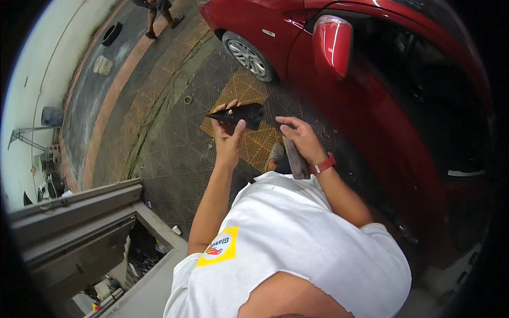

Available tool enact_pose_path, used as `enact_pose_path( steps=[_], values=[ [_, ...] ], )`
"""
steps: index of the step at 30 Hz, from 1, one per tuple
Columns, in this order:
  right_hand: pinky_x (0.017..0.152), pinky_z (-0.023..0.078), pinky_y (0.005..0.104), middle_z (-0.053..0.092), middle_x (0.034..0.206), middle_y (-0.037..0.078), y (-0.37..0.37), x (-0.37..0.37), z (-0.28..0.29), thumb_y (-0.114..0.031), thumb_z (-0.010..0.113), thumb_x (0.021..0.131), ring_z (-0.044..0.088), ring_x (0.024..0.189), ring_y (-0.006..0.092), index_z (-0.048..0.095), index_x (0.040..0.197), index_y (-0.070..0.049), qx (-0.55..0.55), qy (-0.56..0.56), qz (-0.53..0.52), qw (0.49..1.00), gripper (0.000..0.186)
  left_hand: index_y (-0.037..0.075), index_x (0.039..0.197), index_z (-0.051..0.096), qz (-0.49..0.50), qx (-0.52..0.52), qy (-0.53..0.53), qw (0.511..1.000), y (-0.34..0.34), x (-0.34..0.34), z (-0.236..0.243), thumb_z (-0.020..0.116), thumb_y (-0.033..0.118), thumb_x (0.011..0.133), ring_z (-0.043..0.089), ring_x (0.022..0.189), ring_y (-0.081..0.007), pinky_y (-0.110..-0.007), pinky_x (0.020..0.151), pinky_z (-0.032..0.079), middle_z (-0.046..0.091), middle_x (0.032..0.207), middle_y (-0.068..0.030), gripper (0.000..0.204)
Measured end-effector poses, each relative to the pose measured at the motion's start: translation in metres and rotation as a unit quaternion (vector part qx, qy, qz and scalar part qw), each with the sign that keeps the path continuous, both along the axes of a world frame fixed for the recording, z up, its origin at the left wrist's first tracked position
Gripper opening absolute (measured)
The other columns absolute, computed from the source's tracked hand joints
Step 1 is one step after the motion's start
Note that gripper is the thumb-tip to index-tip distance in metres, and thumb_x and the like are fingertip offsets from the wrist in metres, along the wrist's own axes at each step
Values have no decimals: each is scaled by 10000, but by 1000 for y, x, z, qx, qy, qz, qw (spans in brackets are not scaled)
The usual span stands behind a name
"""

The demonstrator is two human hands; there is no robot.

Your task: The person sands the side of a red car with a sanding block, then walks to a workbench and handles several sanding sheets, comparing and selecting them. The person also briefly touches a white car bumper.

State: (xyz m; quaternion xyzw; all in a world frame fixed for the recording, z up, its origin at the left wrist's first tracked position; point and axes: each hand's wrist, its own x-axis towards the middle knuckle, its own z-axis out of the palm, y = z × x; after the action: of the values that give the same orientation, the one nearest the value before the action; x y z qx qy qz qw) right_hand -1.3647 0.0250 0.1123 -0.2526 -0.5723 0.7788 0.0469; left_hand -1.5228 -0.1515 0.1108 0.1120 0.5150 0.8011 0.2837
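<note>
My left hand (228, 130) is closed on a black triangular plastic trim piece (246, 112), thumb on the near edge and fingers behind it. The piece tapers to a point at the left, and a small pale stud shows on its face. Just to the right, my right hand (303, 138) is apart from the trim piece, its index finger and thumb reaching toward it. A long flat grey-brown strip (298, 161) hangs from under that hand toward my shirt. Its upper end is hidden by the thumb and palm. A red watch band (324, 163) circles my right wrist.
A red car (366, 106) stands close on my right, its side mirror (333, 45) jutting out and a front wheel (246, 55) beyond. An open grey cabinet (154, 228) is at the lower left. Farther off are a tyre (111, 34) and a person's legs (152, 21).
</note>
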Motion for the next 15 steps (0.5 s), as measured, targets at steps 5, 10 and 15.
enact_pose_path(
  steps=[5,10,15],
  values=[
    [614,439,186,659,776,-77,50,-74,20,-276,670,1107,539,676,-24,627,1468,-62,52,5,4,999,422,185,1450,395,2,-90,196,976,71,-69,-6,772,134,1014,531,1411,-242,-419,1130,533,548,1471,-86,579],
    [608,438,183,641,748,-86,82,-121,10,-282,692,1094,540,655,-17,625,1472,-70,36,-5,-82,996,439,180,1418,387,3,-28,44,999,150,-134,-24,737,201,1055,570,1380,-260,-442,1112,552,571,1429,-93,506],
    [634,454,206,685,787,-50,99,-148,-22,-304,727,1069,572,691,-3,638,1449,-51,26,-12,-195,980,464,117,1425,366,-81,-28,-81,993,208,-192,-42,723,208,1066,591,1303,-221,-385,1020,601,567,1395,-118,515]
  ],
)
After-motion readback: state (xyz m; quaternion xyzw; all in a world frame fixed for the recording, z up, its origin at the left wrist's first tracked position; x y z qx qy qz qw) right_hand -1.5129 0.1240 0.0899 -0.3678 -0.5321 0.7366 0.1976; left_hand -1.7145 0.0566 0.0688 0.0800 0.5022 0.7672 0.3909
